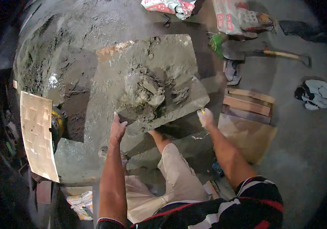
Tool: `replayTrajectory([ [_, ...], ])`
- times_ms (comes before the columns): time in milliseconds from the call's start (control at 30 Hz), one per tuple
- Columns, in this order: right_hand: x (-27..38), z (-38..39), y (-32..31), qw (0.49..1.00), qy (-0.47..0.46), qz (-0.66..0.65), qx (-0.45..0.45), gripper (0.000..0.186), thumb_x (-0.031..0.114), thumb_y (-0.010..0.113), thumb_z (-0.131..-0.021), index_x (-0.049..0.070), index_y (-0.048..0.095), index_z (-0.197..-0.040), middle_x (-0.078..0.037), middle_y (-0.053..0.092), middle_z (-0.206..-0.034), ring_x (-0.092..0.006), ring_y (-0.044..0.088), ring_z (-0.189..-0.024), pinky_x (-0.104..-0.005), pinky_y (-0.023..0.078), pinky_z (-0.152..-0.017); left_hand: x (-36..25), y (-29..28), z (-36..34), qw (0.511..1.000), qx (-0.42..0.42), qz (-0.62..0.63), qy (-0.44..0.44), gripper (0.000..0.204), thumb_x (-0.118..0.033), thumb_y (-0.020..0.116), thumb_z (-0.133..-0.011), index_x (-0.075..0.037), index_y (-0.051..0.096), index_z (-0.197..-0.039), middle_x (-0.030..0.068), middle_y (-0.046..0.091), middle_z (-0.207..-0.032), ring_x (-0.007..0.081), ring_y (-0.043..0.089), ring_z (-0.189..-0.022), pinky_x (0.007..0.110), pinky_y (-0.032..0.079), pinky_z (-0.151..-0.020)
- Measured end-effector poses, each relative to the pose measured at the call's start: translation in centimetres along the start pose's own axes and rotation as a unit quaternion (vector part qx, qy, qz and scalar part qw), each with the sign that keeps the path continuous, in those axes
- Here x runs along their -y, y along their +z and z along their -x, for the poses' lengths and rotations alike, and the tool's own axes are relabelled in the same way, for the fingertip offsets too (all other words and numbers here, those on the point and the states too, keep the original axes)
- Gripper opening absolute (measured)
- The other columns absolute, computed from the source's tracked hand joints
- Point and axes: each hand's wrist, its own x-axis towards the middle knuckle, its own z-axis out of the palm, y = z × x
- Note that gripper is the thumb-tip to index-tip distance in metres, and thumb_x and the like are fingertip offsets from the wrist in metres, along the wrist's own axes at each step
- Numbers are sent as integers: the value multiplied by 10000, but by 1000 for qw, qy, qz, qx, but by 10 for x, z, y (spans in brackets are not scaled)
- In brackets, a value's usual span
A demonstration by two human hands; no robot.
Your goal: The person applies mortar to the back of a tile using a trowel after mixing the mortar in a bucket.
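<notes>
A flat board (184, 55) coated with wet grey mortar lies in front of me, its near right edge raised over a dark shadow. A lumpy heap of mortar (148, 91) sits on its middle. My right hand (206, 117) is closed at the board's near right corner. My left hand (117, 129) is at its near left edge, thumb and one finger showing and the other fingers hidden. It appears to grip the board there, though mortar blurs the edge.
A large mortar spread (49, 57) covers the upper left. At left stands a tilted pale panel (37, 135). To the right are a shovel (283, 54), wooden pieces with a tan sheet (245, 133), and a crumpled cloth (318, 93). Bags (228, 17) lie at the far side.
</notes>
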Motion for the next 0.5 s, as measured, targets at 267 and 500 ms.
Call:
replayTrajectory([
  [267,175,94,53,971,-29,-127,201,345,300,707,-865,3,629,-1021,-262,681,-906,-410,684,-814,-483,534,-697,16,-32,21,997,-59,-46,33,837,-36,607,-791,18,242,-1542,291,563,-1346,411,564,-1245,418,451,-1026],
  [500,219,84,27,858,98,-338,374,239,256,673,-918,59,570,-1007,27,464,-641,-92,456,-464,-308,433,-414,24,-19,21,990,-91,-103,40,884,-11,671,-773,36,232,-1539,262,625,-1248,376,637,-1117,431,483,-969],
])
